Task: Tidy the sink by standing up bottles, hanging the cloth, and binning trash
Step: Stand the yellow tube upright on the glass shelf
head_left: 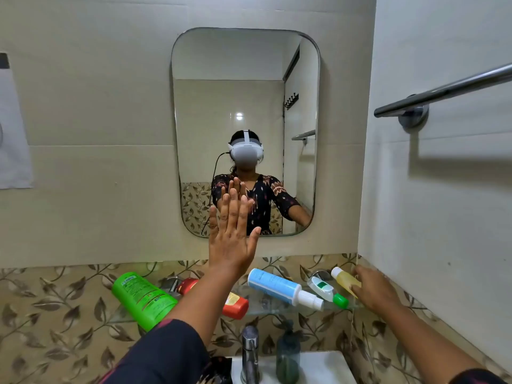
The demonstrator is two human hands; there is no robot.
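Several bottles lie on their sides on a glass shelf [266, 310] above the sink: a green bottle [142, 299] at the left, a red bottle [235, 303] partly behind my left arm, a blue spray bottle [279, 288], a clear bottle with a green cap [327, 291], and a yellow bottle [345, 279] at the right end. My right hand [374, 289] is closed around the yellow bottle's lower end. My left hand [231, 234] is raised flat with fingers spread, in front of the mirror, holding nothing. No cloth or trash is visible.
A chrome tap [249, 353] and a dark upright soap dispenser [288, 356] stand on the white sink [321, 367] below the shelf. A chrome towel bar [443, 91] is fixed to the right wall. The mirror [245, 79] hangs on the back wall.
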